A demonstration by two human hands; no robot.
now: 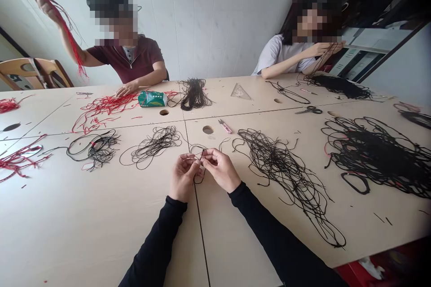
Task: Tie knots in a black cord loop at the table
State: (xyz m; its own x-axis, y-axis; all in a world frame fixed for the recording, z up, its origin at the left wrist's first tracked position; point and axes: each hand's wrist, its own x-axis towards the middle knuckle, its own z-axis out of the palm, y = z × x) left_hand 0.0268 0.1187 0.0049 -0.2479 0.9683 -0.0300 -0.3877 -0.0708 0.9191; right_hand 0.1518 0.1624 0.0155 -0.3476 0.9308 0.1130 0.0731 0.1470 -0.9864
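My left hand [185,175] and my right hand [220,169] meet over the table seam, fingertips pinched on a thin black cord [198,182]. Loops of that cord stick out above and below my fingers; the spot between the fingertips is mostly hidden. To the right of my hands lies a long tangled bundle of black cords [283,166]. A smaller bundle of thin black cord [158,145] rests to the left. Beyond my hands is a pair of pink-handled thread snips [225,126].
Across the table, one person [134,60] lifts red cords [72,40]; another person [289,56] handles black cord. Black scissors [309,110], a clear triangle ruler [240,91], a green packet [152,99] and a large black cord pile [380,157] lie on the table [84,228].
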